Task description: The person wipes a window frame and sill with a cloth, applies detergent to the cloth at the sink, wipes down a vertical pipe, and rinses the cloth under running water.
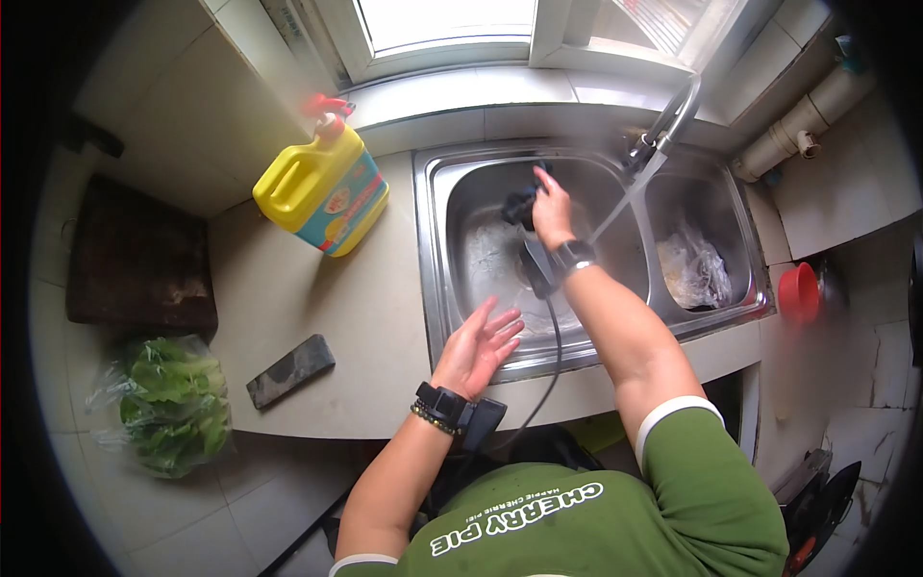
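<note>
Inside the sink's (437, 288) larger basin, the right hand (552, 210) is pinching a dark, cloth-like bundle (519, 205); over the sink's near rim, the left hand (479, 348) is spreading empty fingers. The bundle is probably handling soft, light, slippery; its thick middle is likely offering the best hold.

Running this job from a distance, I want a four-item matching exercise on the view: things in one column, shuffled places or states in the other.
Things
1. Left hand
2. Dark item
3. Yellow jug
4. Bagged leaves

Places or states
A. Green, at the picture's far left
B. Held in the right hand, over the large basin
C. Open, holding nothing
D. Standing on the counter, left of the sink

Pairs: 1-C, 2-B, 3-D, 4-A
</note>
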Demonstrator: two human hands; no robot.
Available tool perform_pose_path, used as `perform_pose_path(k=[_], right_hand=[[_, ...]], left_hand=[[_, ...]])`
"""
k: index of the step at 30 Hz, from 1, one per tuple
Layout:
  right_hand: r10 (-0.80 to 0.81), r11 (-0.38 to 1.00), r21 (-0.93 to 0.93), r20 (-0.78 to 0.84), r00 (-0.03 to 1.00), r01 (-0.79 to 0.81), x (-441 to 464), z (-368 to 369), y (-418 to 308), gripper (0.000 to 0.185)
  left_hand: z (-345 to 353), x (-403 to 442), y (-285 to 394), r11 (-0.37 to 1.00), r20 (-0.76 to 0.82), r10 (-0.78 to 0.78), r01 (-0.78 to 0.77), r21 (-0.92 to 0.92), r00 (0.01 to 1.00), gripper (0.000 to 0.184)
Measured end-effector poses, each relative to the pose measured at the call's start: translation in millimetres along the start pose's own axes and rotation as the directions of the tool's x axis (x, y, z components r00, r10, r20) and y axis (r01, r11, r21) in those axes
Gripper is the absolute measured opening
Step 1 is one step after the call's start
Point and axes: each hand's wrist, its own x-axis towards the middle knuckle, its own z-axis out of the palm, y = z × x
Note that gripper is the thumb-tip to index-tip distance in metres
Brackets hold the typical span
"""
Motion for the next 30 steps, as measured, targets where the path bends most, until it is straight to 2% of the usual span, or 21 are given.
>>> perform_pose_path(k=[2,4,5,6,8,10,11,12,13,16,17,19,21,22,23,25,26,27,28,29,30], right_hand=[[0.127,0.987,-0.110,0.053,0.990,-0.121,-29,-19,19,0.039],[0.114,0.978,-0.181,0.071,0.991,-0.100,-57,-42,58,0.039],[0.346,0.932,-0.138,0.057,0.937,-0.336,-61,-48,98,0.040],[0.422,0.856,-0.401,0.176,0.889,-0.327,-61,-73,87,0.045],[0.646,0.727,0.062,0.274,0.712,-0.684,-67,-100,75,0.040],[0.709,0.688,-0.008,0.219,0.671,-0.725,-69,-114,-16,0.036],[0.651,0.678,0.250,0.232,0.723,-0.691,-69,-110,6,0.035],[0.539,0.766,0.260,0.239,0.808,-0.588,-69,-112,25,0.035],[0.495,0.722,0.428,0.230,0.838,-0.544,-68,-115,17,0.035],[0.285,0.821,0.415,0.298,0.911,-0.392,-64,-127,-25,0.041],[0.337,0.784,0.423,0.324,0.884,-0.454,-62,-130,-43,0.041],[0.257,0.794,0.463,0.331,0.908,-0.394,-66,-127,-57,0.039],[0.229,0.790,0.447,0.420,0.878,-0.420,-74,-130,-73,0.036],[0.241,0.808,0.379,0.488,0.839,-0.452,-77,-134,-80,0.035],[0.171,0.877,0.302,0.533,0.829,-0.374,-74,-142,-78,0.036],[0.032,0.976,0.153,0.605,0.796,-0.156,-70,-152,-63,0.038],[0.077,0.970,0.123,0.660,0.747,-0.208,-61,-161,-55,0.039],[0.221,0.973,-0.084,0.596,0.772,-0.213,-50,-176,-66,0.036],[0.055,0.985,-0.171,0.428,0.902,0.021,-36,-178,-28,0.031],[-0.007,0.931,-0.351,0.263,0.965,0.103,-28,-192,-36,0.031],[-0.059,0.889,-0.432,0.219,0.974,0.151,-14,-204,-40,0.037]], left_hand=[[-1,-8,2,1.000,0.008,-0.007,0.007,-0.012,1.000,0.045],[-3,-13,5,1.000,0.001,-0.005,0.005,-0.003,1.000,0.043],[-7,-14,7,1.000,0.002,-0.001,0.001,-0.010,1.000,0.043],[-11,-15,7,1.000,0.002,0.001,-0.001,-0.019,1.000,0.043],[-12,-12,8,1.000,-0.017,0.011,-0.011,0.004,1.000,0.044],[-6,-4,9,0.999,-0.021,0.019,-0.018,0.051,1.000,0.045],[0,2,7,0.996,-0.020,0.020,-0.018,0.087,1.000,0.046],[8,11,6,0.992,-0.006,0.020,-0.019,0.127,1.000,0.047],[12,23,2,0.987,0.019,0.022,-0.025,0.161,1.000,0.048],[32,53,-3,0.959,0.015,-0.005,0.001,0.283,1.000,0.064],[42,62,-5,0.959,0.005,-0.009,0.007,0.283,1.000,0.069],[54,80,-12,0.968,-0.033,-0.009,0.017,0.250,0.999,0.074],[49,101,-15,0.988,0.244,-0.070,0.033,0.151,0.967,0.055],[56,106,-17,0.995,0.320,-0.055,0.024,0.099,0.946,0.048],[62,107,-20,0.999,0.271,-0.035,0.024,0.045,0.962,0.037],[50,125,-28,0.990,0.228,0.048,-0.077,0.119,0.972,0.027],[37,127,-28,0.978,0.192,0.100,-0.132,0.161,0.976,0.024],[41,120,-25,0.985,0.132,0.088,-0.106,0.135,0.987,0.027],[45,112,-24,0.984,0.056,0.117,-0.123,0.131,0.992,0.024],[44,106,-20,0.982,0.072,0.110,-0.120,0.146,0.991,0.025],[48,101,-17,0.981,0.092,0.097,-0.111,0.161,0.991,0.026]])
